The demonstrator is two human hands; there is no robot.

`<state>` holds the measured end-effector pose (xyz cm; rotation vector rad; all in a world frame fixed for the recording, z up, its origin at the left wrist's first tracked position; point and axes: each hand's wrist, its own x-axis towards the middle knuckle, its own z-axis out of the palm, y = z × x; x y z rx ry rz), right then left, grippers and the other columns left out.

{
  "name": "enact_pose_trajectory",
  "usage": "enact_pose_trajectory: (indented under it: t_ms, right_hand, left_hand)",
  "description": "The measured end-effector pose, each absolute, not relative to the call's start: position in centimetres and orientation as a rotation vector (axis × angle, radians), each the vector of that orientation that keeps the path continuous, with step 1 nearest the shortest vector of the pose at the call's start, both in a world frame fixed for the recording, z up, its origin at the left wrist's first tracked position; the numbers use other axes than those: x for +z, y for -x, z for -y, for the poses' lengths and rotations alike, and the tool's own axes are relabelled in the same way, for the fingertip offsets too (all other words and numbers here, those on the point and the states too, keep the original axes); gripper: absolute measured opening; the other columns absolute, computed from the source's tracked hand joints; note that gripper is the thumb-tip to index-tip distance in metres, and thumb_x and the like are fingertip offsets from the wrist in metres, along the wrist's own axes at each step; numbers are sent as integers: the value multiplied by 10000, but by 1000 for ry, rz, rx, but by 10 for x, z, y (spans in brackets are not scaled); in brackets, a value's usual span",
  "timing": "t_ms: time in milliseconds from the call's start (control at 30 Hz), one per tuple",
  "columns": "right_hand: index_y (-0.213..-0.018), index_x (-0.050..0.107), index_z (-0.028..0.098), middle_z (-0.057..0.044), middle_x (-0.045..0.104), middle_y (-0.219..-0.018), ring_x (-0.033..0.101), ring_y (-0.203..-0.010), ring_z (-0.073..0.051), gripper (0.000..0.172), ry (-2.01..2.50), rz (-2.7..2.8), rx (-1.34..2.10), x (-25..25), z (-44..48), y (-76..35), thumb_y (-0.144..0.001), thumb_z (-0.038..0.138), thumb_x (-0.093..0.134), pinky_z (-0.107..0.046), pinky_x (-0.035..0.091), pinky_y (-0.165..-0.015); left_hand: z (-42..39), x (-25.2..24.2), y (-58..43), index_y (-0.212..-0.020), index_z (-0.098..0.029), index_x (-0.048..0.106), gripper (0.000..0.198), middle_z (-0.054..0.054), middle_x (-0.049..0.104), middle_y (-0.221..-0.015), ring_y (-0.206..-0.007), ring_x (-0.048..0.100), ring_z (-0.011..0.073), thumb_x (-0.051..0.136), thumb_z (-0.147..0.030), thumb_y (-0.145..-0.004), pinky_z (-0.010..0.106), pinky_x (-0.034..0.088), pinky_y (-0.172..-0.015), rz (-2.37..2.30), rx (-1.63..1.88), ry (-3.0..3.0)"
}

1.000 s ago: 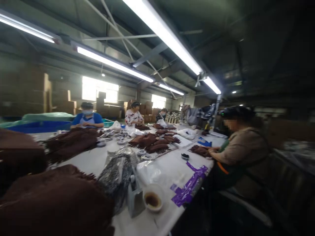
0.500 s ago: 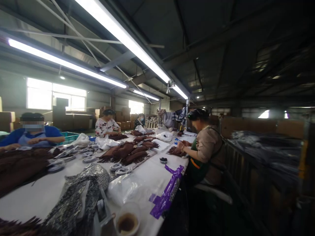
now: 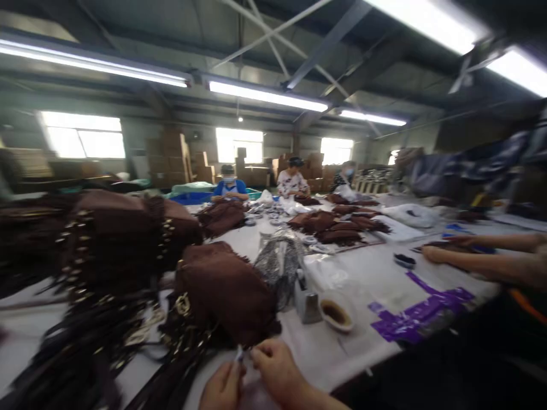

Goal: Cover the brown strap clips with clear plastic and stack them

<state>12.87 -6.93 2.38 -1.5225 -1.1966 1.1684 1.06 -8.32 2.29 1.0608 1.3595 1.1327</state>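
Observation:
At the bottom edge my left hand (image 3: pixel 224 386) is closed in a pinch on a small white piece (image 3: pixel 239 354), too blurred to name. My right hand (image 3: pixel 280 370) is beside it, thumb and fingers pressed together; what they hold, if anything, is hidden. Just beyond my fingertips lies a stack of dark brown fringed cloth (image 3: pixel 226 285). Black straps with gold-coloured metal fittings (image 3: pixel 183 304) hang about its left side.
A larger brown cloth pile (image 3: pixel 123 245) stands left. Ahead are a grey tape dispenser (image 3: pixel 306 304), a cup of brown residue (image 3: pixel 335 313) and crumpled silvery plastic (image 3: pixel 280 262). Purple tape (image 3: pixel 421 313) marks the table edge; a co-worker's arms (image 3: pixel 491 262) reach in from the right.
The view has swung to the left. My two hands and the nearby brown cloth stacks have come into sight; the co-worker on the right is now mostly out of frame.

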Motion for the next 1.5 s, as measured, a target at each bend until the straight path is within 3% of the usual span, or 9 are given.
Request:
enact_pose_trajectory:
  t_ms: [367, 633, 767, 867, 1000, 1067, 1167, 1367, 1500]
  right_hand:
    - [-713, 623, 138, -17, 658, -679, 580, -657, -141, 332, 948, 442, 1792, -2, 81, -98, -566, 377, 802, -248, 441, -616]
    - [-789, 601, 174, 48, 535, -494, 335, -345, -72, 357, 853, 257, 2195, 17, 78, -93, -739, 525, 647, -195, 211, -400]
    - [-859, 598, 177, 35, 588, -608, 294, -355, -41, 433, 840, 365, 2182, 24, 78, -94, -728, 589, 636, -191, 233, -428]
    - [-869, 609, 175, 37, 556, -585, 441, -437, -89, 460, 884, 698, 2127, 29, 84, -99, -716, 608, 626, -224, 327, -475]
    - [-857, 666, 184, -33, 661, -800, 594, -769, -187, 225, 1245, 1523, 1434, 35, 100, -135, -749, 380, 642, -285, 435, -682]
    - [-944, 681, 208, -61, 676, -927, 595, -867, -214, 220, 1393, 1727, 1029, 28, 109, -162, -793, 342, 591, -318, 442, -793]
    - [-1057, 672, 218, -111, 663, -1081, 581, -1013, -271, 340, 1542, 1855, 713, 6, 121, -196, -743, 347, 650, -362, 421, -915]
    - [-828, 706, 211, -88, 711, -827, 628, -799, -249, 170, 1749, 1947, 847, -13, 135, -199, -763, 253, 554, -334, 440, -740]
    - [-820, 716, 219, -22, 728, -793, 641, -772, -213, 185, 1510, 1677, 1382, -4, 139, -187, -778, 290, 550, -264, 437, -661]
  left_hand:
    - [101, 10, -1, -684, -218, 674, 257, 65, 652, -687, -657, 555, 183, 586, -404, -838, 267, 389, -625, -1382, 1188, -1346]
    - [95, 13, -8, -687, -180, 505, 318, -100, 375, -448, -317, 182, 5, 682, -433, -767, 133, 117, -332, -737, 983, -227]
    - [95, 26, -4, -722, -153, 527, 240, -108, 334, -461, -302, 190, -14, 621, -340, -837, 104, 128, -332, -567, 858, -59]
    - [93, 20, 8, -708, -168, 521, 284, -101, 360, -481, -317, 214, -3, 640, -407, -804, 118, 133, -339, -702, 854, -212]
    - [88, 1, 38, -673, -186, 570, 347, -24, 507, -538, -411, 430, 99, 617, -521, -755, 211, 330, -398, -1310, 921, -973]
    - [89, -2, 52, -784, -187, 641, 252, 74, 641, -773, -737, 615, 227, 630, -437, -755, 336, 499, -667, -1645, 1095, -1425]
    - [95, 3, 53, -987, -206, 665, 254, 147, 636, -1113, -1138, 522, 333, 607, -337, -777, 483, 363, -1020, -1834, 1307, -1791]
    - [109, 6, -11, -818, -175, 643, 318, 58, 662, -688, -577, 620, 204, 618, -489, -777, 306, 481, -525, -1359, 857, -1062]
    - [101, 6, -33, -789, -150, 600, 327, 63, 688, -744, -635, 661, 191, 710, -451, -725, 280, 500, -542, -1133, 839, -527]
